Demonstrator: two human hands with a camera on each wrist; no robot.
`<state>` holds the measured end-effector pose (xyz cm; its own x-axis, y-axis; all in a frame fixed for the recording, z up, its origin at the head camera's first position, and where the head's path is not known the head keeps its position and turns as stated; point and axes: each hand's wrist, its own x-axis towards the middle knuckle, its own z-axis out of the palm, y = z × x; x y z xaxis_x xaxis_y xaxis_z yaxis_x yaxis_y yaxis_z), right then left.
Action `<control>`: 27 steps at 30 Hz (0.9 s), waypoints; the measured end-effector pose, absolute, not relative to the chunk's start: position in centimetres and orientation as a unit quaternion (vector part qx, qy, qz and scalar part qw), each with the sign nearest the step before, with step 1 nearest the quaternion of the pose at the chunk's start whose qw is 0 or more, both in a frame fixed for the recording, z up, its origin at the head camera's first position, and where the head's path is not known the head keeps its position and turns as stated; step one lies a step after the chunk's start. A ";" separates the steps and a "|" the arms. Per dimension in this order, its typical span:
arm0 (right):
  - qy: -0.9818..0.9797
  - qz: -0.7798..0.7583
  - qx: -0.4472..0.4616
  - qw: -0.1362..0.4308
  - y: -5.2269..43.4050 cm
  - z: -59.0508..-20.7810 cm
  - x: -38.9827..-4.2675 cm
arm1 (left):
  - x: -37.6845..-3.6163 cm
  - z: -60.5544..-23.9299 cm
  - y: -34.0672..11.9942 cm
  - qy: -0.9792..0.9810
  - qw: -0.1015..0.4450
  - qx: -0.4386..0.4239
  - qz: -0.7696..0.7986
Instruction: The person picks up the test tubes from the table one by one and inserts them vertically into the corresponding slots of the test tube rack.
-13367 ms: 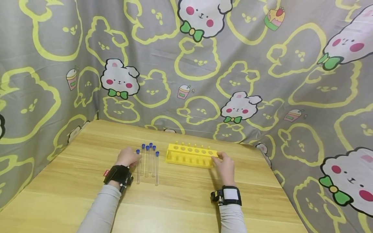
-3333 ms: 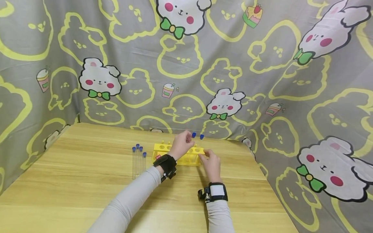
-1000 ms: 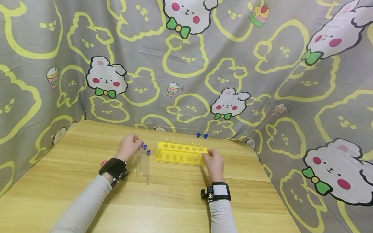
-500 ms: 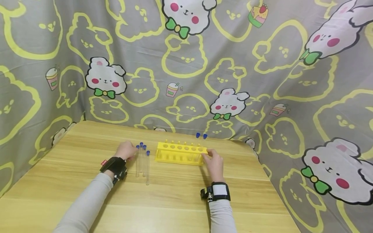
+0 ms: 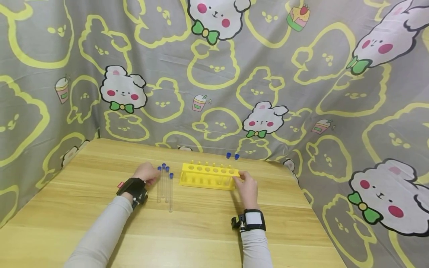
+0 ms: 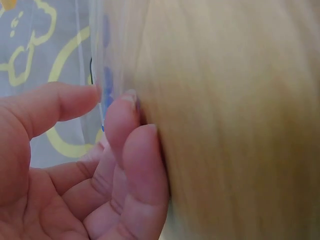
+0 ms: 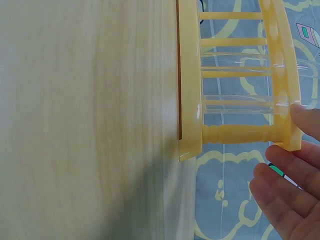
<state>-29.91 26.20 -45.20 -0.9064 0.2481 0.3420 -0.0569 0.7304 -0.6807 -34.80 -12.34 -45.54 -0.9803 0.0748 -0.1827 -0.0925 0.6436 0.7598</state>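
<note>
Several clear test tubes with blue caps lie side by side on the wooden table. My left hand rests at their left. In the left wrist view its thumb and forefinger pinch the capped end of the test tube nearest to it. A yellow tube rack stands to the right. Two capped tubes stand in its right-hand holes. They show as clear tubes through the rack in the right wrist view. My right hand grips the rack's right end.
A grey cloth printed with yellow shapes and bunnies hangs close behind and beside the table. The table's right edge runs near my right forearm. Bare wood lies in front of both arms.
Lying tubes have gone from six to four, and two now stand in the rack. My left hand came back from the rack and settled lower at the lying tubes. My right hand stayed on the rack.
</note>
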 end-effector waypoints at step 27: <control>-0.903 0.373 -0.052 0.207 26.3 -45.3 -29.9 | -35.0 -45.6 -12.1 0.915 0.070 -0.027 0.397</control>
